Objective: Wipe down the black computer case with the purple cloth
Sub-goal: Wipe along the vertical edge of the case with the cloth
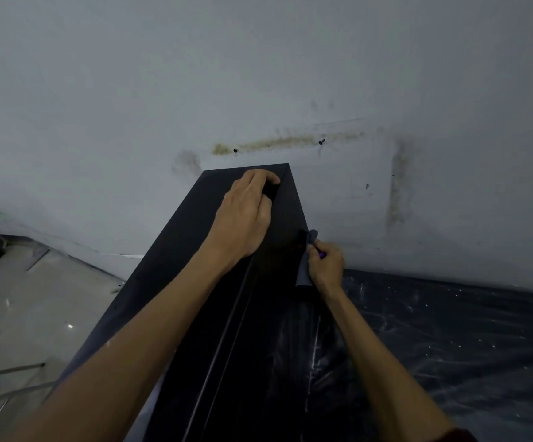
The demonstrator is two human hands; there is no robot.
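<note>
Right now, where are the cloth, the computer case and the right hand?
cloth (303,272), head view, hanging fold beside the fist.
computer case (176,237), head view, bare panel left of the forearm.
right hand (326,266), head view, back of the hand.

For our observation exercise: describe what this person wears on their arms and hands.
The left hand and right hand are bare: no gloves, rings or watch show. Both forearms are uncovered. A dark red sleeve shows on the right arm at the bottom edge.
</note>
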